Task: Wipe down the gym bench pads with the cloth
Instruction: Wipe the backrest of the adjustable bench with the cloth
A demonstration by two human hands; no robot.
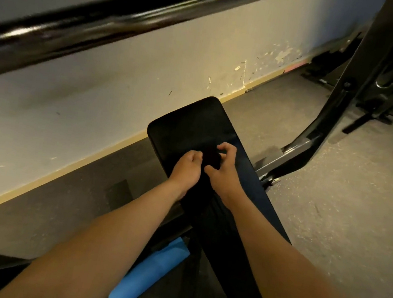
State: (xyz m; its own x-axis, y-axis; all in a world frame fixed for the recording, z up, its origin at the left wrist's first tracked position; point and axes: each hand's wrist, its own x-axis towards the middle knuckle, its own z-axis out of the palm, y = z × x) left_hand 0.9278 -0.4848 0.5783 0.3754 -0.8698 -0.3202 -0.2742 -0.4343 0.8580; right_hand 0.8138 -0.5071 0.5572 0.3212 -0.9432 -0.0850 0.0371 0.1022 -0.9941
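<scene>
- One long black padded bench pad (pixel 189 123) runs away from the camera, with two bare forearms reaching out over it.
- There are two hands and one small dark cloth (pixel 214 157), which sits on top of the pad near its far end, between the hands.
- The left hand (pixel 186 168) has its fingers curled in and pinches the cloth's left edge.
- The right hand (pixel 223 167) is curled round the cloth's right side, thumb below and fingers hooked over the top.
- Also in view are one glossy dark metal barbell bar (pixel 107 19) slanting across the top left, one blue cylindrical foam roller (pixel 149 275) under the bench on the left, and one black metal rack upright (pixel 340 92) leaning at the right.
- The cloth is dark on black, so its outline and folds are hard to trace.
- The near end of the pad is covered by the forearms and cut off by the bottom edge.
- The bar is blurred and both its ends run out of the picture.
- Part of the roller is hidden behind the left forearm.
- The pad has a smooth, slightly shiny surface and rounded corners.
- The wall (pixel 97 98) is cream and chipped near its skirting.
- The floor (pixel 331 216) is grey and speckled.
</scene>
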